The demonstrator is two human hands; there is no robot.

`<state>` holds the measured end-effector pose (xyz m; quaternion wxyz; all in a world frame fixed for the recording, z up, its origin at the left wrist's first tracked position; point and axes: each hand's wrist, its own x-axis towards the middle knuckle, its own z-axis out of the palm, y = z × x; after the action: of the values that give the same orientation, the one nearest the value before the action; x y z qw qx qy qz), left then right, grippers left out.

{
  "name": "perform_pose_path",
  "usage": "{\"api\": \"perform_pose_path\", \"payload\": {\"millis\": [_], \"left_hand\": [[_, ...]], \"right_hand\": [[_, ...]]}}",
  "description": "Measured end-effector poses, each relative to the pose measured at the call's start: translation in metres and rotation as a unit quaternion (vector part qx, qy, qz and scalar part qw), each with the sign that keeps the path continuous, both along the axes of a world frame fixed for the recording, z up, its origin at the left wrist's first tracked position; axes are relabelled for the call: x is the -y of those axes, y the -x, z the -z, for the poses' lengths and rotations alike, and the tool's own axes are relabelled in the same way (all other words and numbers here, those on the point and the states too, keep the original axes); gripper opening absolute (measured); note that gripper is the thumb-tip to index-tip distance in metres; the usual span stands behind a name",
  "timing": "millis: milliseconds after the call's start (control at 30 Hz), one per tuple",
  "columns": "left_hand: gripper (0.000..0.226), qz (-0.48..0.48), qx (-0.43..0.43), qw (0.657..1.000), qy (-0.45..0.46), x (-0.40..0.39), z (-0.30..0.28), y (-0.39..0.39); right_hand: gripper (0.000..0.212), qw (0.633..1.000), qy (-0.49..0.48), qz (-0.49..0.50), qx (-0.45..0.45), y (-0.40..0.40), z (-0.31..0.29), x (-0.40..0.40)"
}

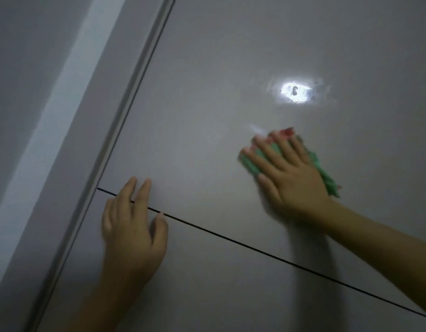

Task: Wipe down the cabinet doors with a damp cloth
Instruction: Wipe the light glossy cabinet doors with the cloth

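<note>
A grey, glossy upper cabinet door [231,80] fills most of the view. My right hand [288,171] lies flat with spread, straight fingers on a green cloth [324,176] with red edges, pressing it against this door. The hand and cloth are motion-blurred. My left hand [130,226] rests flat, fingers relaxed, on the door surface across the thin dark gap [231,240] that separates the upper door from the lower door [207,295].
A bright light reflection [294,92] shines on the upper door above my right hand. A vertical frame strip [125,111] borders the doors on the left, with a grey wall [27,68] beyond it.
</note>
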<state>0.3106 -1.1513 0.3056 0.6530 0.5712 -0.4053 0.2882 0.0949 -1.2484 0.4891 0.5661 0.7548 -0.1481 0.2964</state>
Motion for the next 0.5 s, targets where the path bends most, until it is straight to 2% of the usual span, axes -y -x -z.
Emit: {"api": "perform_pose_path", "payload": {"millis": [100,167,233,267,367,433,500], "left_hand": [[0.06,-0.006,0.011,0.999,0.033,0.0,0.007,-0.013],[0.061,-0.019,0.016,0.998,0.056,-0.002,0.011,-0.019],[0.06,-0.035,0.004,0.996,0.081,-0.001,0.021,-0.024],[0.06,-0.044,-0.003,0.995,0.093,0.001,0.028,-0.029],[0.061,-0.071,-0.032,0.994,0.07,0.006,0.052,-0.039],[0.062,-0.069,-0.031,0.996,0.048,0.003,0.068,-0.042],[0.062,-0.056,-0.027,0.997,0.045,-0.005,0.078,-0.041]], "right_hand": [[0.055,0.984,-0.024,0.003,0.176,-0.056,-0.02,-0.013],[0.056,0.979,-0.031,-0.027,0.2,-0.11,-0.014,-0.027],[0.054,0.99,-0.011,-0.053,0.127,-0.147,0.014,-0.033],[0.053,0.997,0.0,-0.049,0.062,-0.15,0.032,-0.031],[0.049,0.992,0.029,-0.017,-0.121,-0.096,0.065,-0.022],[0.048,0.984,0.047,0.021,-0.172,-0.056,0.059,-0.021],[0.049,0.986,0.042,0.046,-0.155,-0.055,0.05,-0.022]]}}
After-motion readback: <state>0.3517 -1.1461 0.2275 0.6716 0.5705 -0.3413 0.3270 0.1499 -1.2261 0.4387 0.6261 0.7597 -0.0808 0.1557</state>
